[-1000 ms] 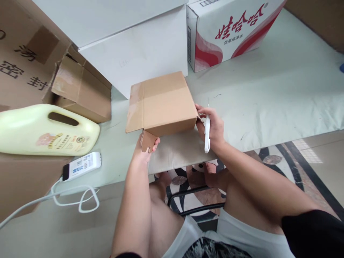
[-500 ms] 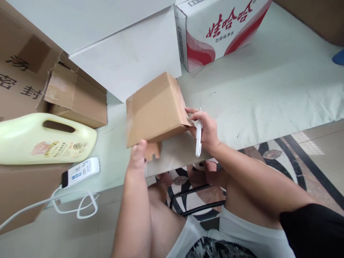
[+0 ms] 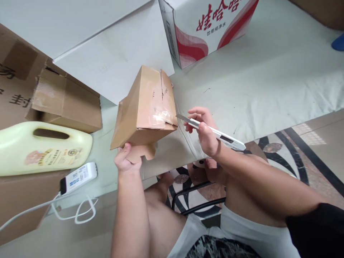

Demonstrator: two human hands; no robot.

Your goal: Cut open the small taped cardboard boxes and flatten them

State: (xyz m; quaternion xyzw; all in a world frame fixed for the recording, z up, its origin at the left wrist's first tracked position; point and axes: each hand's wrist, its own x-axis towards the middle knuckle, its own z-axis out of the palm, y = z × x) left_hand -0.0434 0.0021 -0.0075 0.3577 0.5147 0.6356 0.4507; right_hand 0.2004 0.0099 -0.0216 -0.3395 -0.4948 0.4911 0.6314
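Observation:
My left hand (image 3: pixel 127 157) is closed on the near lower edge of a brown cardboard box (image 3: pixel 154 102), with a loose flap hanging beside the fingers. The box is tilted, and its taped, slit side faces right. In my right hand (image 3: pixel 205 130) is a white utility knife (image 3: pixel 228 139) with its blade out. The blade tip points left, close to the box's taped side; whether it touches I cannot tell.
A pale yellow jug (image 3: pixel 67 150) and a white power strip (image 3: pixel 80 177) with a cord lie left. Behind are an open brown carton (image 3: pixel 72 102), a large white box (image 3: pixel 115 50) and a red-and-white carton (image 3: pixel 209 36). The cloth-covered table (image 3: pixel 255 89) ends near my knees.
The box has turned so its taped side shows more. My left hand now wraps its lower edge. The knife has swung from upright to slanting, blade toward the box.

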